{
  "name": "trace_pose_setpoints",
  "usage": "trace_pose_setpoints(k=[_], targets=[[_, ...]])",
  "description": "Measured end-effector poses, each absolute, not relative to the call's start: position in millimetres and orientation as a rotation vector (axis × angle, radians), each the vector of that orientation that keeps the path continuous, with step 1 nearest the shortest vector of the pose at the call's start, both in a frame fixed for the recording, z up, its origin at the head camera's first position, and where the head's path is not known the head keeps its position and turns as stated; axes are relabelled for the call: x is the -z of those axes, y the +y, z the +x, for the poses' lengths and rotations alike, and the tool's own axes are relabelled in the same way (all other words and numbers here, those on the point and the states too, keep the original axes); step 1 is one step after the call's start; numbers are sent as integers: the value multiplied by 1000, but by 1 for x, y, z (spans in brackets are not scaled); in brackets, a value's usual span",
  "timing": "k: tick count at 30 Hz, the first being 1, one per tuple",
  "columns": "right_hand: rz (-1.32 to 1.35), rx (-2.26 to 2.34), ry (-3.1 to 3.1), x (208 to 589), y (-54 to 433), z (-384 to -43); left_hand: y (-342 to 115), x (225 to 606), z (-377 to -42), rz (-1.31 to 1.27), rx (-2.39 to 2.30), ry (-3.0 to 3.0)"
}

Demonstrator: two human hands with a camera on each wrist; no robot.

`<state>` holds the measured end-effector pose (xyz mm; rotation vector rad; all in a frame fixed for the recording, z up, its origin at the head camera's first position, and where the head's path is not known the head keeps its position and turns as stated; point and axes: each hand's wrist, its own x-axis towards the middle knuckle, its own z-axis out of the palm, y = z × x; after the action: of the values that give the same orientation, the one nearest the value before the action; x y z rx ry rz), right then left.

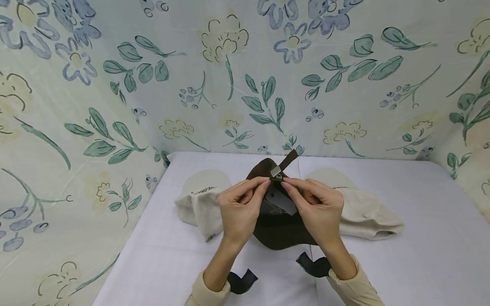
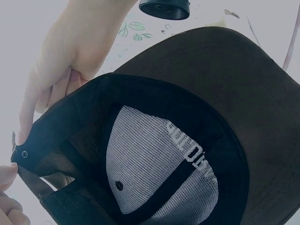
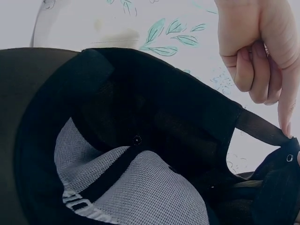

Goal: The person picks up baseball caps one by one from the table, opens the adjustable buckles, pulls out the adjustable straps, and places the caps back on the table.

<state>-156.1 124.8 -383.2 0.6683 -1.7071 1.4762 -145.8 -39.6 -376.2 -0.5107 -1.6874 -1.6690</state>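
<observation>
A dark brown baseball cap [image 1: 275,238] is upside down between my hands, its brim toward me and its inside facing up. At the back of the cap, thumb and forefinger of my left hand [image 1: 239,208] pinch the band beside the metal buckle [image 1: 275,171]. From the other side, my right hand [image 1: 321,208] pinches the strap with thumb and forefinger, close to the left fingertips. A loose strap end [image 1: 289,159] sticks up past the buckle. White mesh lining [image 2: 140,159] with pale lettering shows inside the crown. A small metal eyelet [image 3: 289,158] sits near the fingertips.
On the white table [image 1: 153,263], a cream cap [image 1: 203,204] with dark lettering lies behind the left hand. Another cream cap [image 1: 367,212] is partly hidden by the right hand. Floral cloth [image 1: 229,85] hangs behind the table. Black wrist straps [image 1: 243,281] stick out at both wrists.
</observation>
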Motion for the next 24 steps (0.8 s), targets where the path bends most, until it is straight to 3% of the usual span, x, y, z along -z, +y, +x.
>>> trace_pose_setpoints(k=[24], targets=[[710,-1340,-1620,383,125,-156,-36,376,-143,-603,1455,-1671]])
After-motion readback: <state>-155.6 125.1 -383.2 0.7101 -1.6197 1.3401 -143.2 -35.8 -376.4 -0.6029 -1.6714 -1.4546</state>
